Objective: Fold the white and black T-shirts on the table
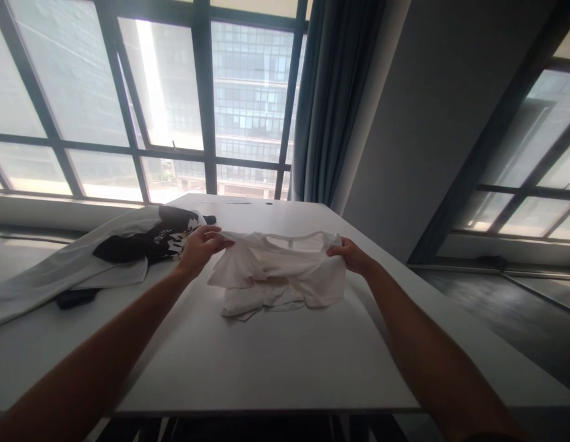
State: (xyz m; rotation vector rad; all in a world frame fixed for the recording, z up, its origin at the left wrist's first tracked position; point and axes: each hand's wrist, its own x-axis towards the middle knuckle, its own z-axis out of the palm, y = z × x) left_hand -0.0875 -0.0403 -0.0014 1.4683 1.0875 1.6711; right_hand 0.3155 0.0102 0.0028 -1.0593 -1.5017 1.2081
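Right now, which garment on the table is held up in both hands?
The plain white T-shirt, gripped at its shoulders by the left hand and right hand. The black-and-white printed garment lies untouched at left.

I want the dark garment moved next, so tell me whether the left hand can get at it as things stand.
Probably yes, once freed. The left hand grips the white shirt right beside the black garment, with nothing between them on the table. The right hand holds the other shoulder.
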